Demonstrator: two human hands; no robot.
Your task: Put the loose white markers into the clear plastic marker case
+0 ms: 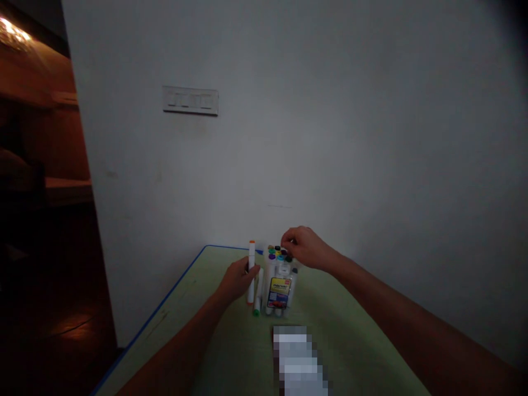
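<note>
My left hand [238, 279] is closed around a white marker [251, 261] with orange ends, held nearly upright. Just right of it, a white marker with a green end [257, 305] leans or lies against the side of a clear plastic case [279, 294] with a yellow and blue label. Several markers stand inside the case, their purple, blue, green, yellow and dark caps [280, 257] showing at the top. Over the back right of these caps, my right hand [303, 246] has its fingers pinched together. Whatever lies between those fingertips is hidden.
The pale green table [223, 341] has a blue edge and meets a white wall [330, 137]. A pixelated flat object [299, 360] lies in front of the case. A switch panel [190, 101] is on the wall; a dim room opens at the left.
</note>
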